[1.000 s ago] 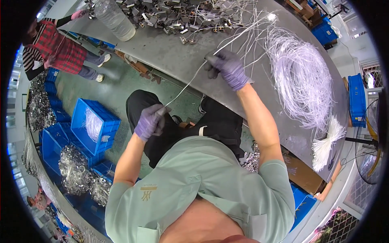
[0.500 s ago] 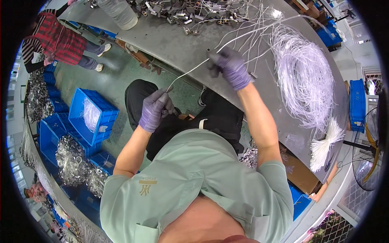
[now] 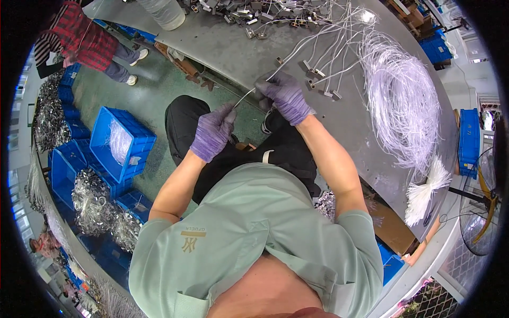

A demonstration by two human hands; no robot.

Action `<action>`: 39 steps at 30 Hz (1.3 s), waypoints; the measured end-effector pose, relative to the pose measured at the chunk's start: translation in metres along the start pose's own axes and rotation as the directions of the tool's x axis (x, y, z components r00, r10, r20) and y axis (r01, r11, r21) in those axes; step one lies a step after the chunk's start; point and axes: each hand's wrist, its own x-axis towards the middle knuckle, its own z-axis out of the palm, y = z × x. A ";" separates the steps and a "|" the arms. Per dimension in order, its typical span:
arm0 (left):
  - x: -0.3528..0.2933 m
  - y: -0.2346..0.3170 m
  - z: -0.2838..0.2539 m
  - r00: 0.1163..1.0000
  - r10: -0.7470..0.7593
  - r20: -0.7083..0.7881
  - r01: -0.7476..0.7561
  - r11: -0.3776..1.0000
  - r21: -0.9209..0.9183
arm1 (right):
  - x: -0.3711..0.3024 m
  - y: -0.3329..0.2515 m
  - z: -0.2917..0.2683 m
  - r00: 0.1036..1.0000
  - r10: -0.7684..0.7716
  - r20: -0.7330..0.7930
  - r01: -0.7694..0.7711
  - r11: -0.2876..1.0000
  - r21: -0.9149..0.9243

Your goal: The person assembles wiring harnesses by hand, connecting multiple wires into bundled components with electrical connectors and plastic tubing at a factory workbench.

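Head cam looking straight down on someone in a pale green shirt at a grey metal table. Both hands wear purple gloves. The left hand sits just off the table's near edge, over the lap, fingers pinched tight on the free end of a thin white wire. The right hand is on the table right at that same edge, fingers curled closed around the wire a bit further along, where it runs up toward a small metal connector.

What's different from a second ago: the hands were well apart with a long run of wire stretched between them, and now they've come close together, so only a short bit shows between the gloves. The left hand came up from the lap toward the table edge. My read is that they've worked down to the wire's tip and are doing fine work on the end.

Farther across the table from the hands there's a big loose coil of clear tubing, a pile of metal parts at the far side, and a bundle of white ties by the right rim. Blue crates sit on the floor left of the table.
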 end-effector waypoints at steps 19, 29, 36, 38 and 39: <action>0.037 0.028 0.003 0.995 -0.079 0.058 0.093 0.943 -0.320 | -0.005 -0.009 0.017 0.998 -0.049 -0.033 0.050 0.999 0.018; 0.077 0.010 0.016 0.988 0.141 0.056 -0.132 0.982 -0.132 | 0.072 -0.031 -0.148 0.925 -0.149 -0.348 0.015 0.933 -0.359; 0.020 -0.058 -0.052 0.988 -0.140 -0.057 0.122 0.960 -0.252 | -0.042 0.007 -0.343 0.616 -0.188 -0.765 -0.112 0.940 -0.322; 0.003 -0.073 -0.069 0.963 -0.244 -0.113 0.188 0.911 -0.366 | -0.067 0.023 -0.383 0.533 -0.192 -0.824 -0.207 0.915 -0.347; -0.001 -0.077 -0.072 0.963 -0.247 -0.105 0.193 0.908 -0.371 | -0.074 0.034 -0.400 0.539 -0.185 -0.821 -0.277 0.882 -0.380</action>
